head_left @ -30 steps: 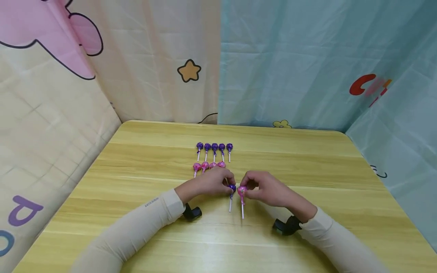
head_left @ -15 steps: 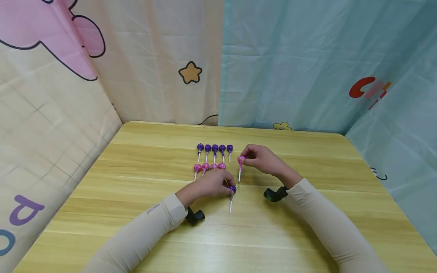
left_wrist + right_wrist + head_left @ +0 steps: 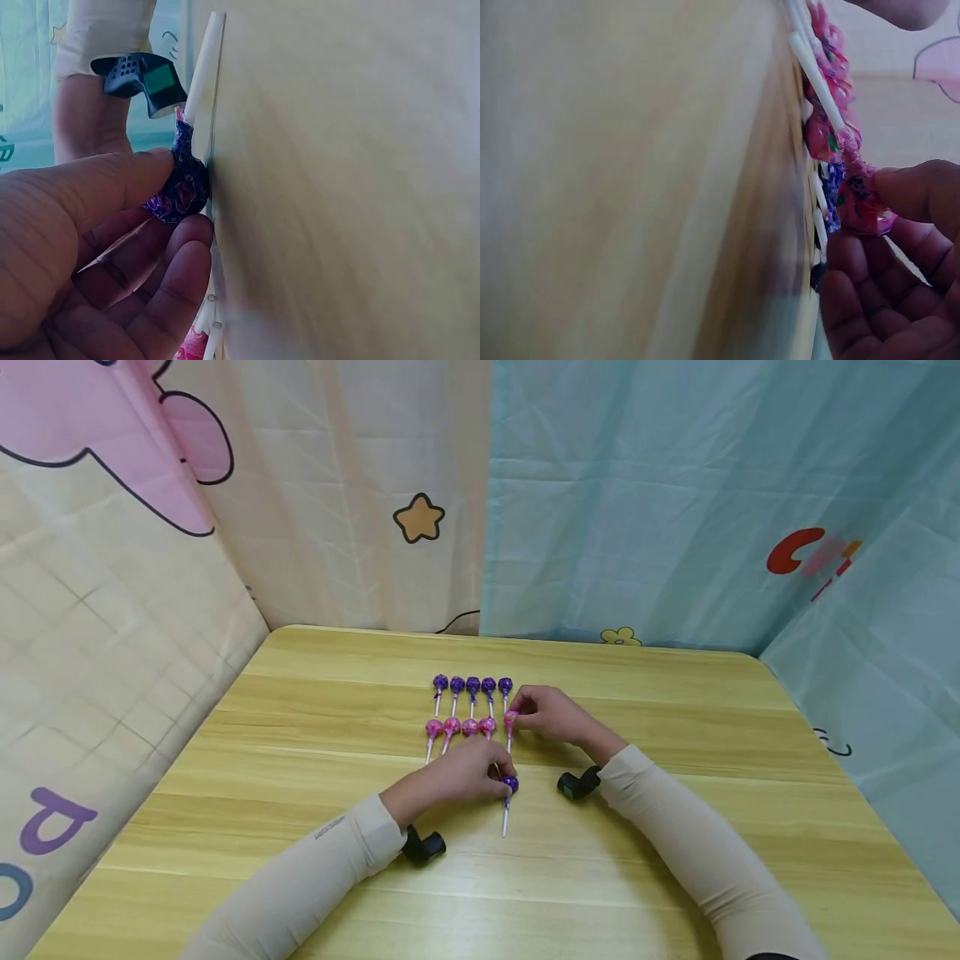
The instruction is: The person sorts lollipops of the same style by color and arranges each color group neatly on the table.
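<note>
My left hand point(image 3: 468, 770) pinches the head of a purple-wrapped lollipop point(image 3: 184, 191) between thumb and fingers; its white stick points toward me, low over the table. Farther back, my right hand point(image 3: 553, 714) pinches a pink-wrapped lollipop point(image 3: 866, 199) by its head, at the right end of a row of pink lollipops point(image 3: 452, 727). Behind that row lies another row of purple lollipops point(image 3: 473, 685), heads away from me. The left hand hides some of the pink lollipops' sticks.
Everything lies on a wooden table point(image 3: 315, 693). A patterned curtain point(image 3: 337, 502) stands along its back and sides. Each wrist wears a black camera mount, one seen beside the right wrist point(image 3: 577, 785).
The right hand has carried the pink lollipop away from beside the left hand, back and then left to the row's right end. The left hand has barely moved.
</note>
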